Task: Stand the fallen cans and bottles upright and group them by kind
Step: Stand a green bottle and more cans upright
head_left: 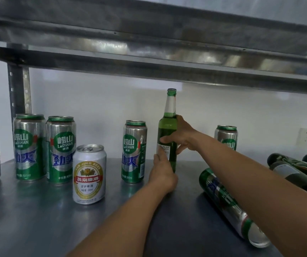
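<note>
On the shelf (38, 219) a bottle (167, 127) is standing upright near centre. At its nine o'clock a tall can (133, 151) is standing, and further that way a short can (89, 174) is sitting before two tall cans (30, 147). At five o'clock a can (230, 206) is lying on its side, and at three o'clock several bottles (297, 169) are lying flat

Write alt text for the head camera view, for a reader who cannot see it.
Both hands, left hand low and right hand higher, hold an upright green bottle on a metal shelf. Tall green cans and a white can stand left; one green can and dark bottles lie right.
</note>
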